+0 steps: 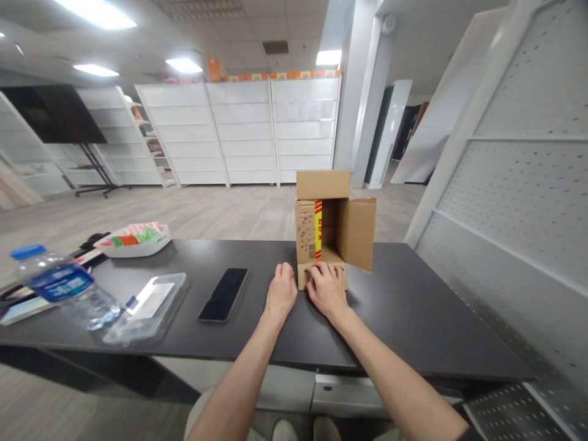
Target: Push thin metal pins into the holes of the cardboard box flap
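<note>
Head view: an open cardboard box stands at twelve o'clock. The right hand, fingers half-bent, rests on its near flap; the left hand curls loosely at the flap's nine o'clock. Whether either grips is unclear. Flap handling seems underway; moving it calls for even finger pressure.

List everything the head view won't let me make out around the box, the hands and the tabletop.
- Head view: part of the lower flap of the cardboard box, covered by the right hand.
- Head view: whatever may lie inside the curled left hand, hidden by its own fingers.
- Head view: the bottle label wording, blurred.
- Head view: writing on the white paper by the plastic case, too small and blurred.
</note>
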`<state>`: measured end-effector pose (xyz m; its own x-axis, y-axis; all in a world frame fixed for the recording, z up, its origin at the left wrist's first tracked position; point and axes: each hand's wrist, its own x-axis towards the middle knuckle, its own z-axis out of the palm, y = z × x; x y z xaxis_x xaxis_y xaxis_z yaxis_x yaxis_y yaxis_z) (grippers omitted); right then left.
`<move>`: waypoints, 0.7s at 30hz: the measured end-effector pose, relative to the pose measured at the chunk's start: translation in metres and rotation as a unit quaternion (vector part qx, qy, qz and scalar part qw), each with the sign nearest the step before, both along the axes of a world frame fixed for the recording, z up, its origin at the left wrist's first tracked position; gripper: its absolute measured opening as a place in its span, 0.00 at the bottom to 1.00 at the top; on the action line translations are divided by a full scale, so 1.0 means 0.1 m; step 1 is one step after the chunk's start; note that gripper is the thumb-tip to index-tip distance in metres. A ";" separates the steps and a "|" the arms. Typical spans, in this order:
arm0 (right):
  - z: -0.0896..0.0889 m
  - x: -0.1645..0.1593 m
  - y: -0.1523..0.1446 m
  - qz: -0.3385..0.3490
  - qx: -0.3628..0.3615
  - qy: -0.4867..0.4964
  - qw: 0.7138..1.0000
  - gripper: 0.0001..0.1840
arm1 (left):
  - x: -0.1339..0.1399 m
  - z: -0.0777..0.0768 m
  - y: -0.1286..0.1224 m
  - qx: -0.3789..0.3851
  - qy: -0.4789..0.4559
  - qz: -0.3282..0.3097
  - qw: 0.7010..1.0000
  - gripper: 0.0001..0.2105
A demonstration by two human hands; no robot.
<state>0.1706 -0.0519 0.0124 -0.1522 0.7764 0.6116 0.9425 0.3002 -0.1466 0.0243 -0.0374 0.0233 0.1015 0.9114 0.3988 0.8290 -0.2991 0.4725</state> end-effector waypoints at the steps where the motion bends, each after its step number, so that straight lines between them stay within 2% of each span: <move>1: 0.00 0.00 0.01 0.000 0.001 -0.001 1.000 0.13 | 0.00 0.00 0.00 -0.001 0.003 0.000 1.000 0.08; 9: 0.03 0.00 0.07 -0.011 0.000 -0.008 1.000 0.08 | 0.01 -0.02 0.01 -0.004 0.018 0.002 1.000 0.07; 21: 0.19 -0.08 0.12 -0.057 -0.053 -0.039 0.996 0.03 | 0.02 0.03 -0.01 -0.015 0.035 0.006 0.999 0.07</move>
<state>0.1628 -0.0396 0.0317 -0.1034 0.8506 0.5156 0.9795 0.1770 -0.0957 0.0261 -0.0383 0.0261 0.1172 0.9239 0.3643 0.8636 -0.2760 0.4220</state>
